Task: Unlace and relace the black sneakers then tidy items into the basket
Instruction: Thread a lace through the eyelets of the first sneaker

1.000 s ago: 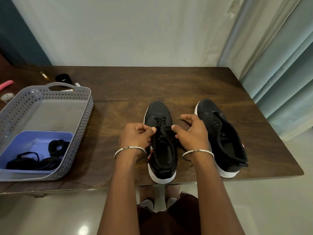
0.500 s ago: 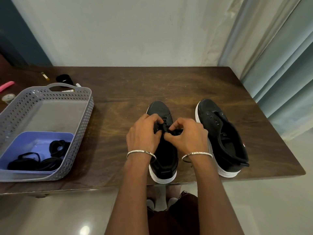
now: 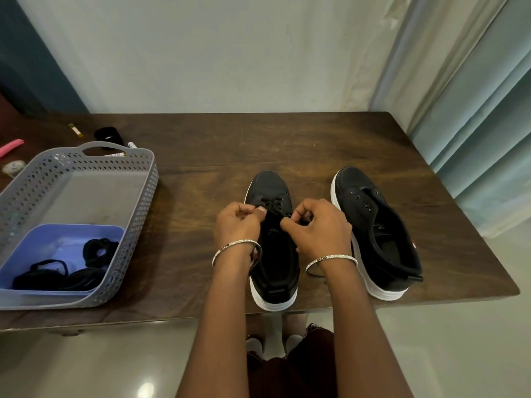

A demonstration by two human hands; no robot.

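Well left of the part-laced sneaker (image 3: 270, 185) on the table (image 3: 201, 145) stands the grey basket (image 3: 142, 208). Over that sneaker's eyelets, the left hand (image 3: 238, 225) and right hand (image 3: 319, 228) each pinch the black lace (image 3: 273, 203). The unlaced sneaker (image 3: 373, 225) lies just right of it.

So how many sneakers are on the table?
2. One sneaker sits at the near edge, its lace pinched by the left hand and right hand; the other sneaker stands to its right, unlaced. None seems hidden.
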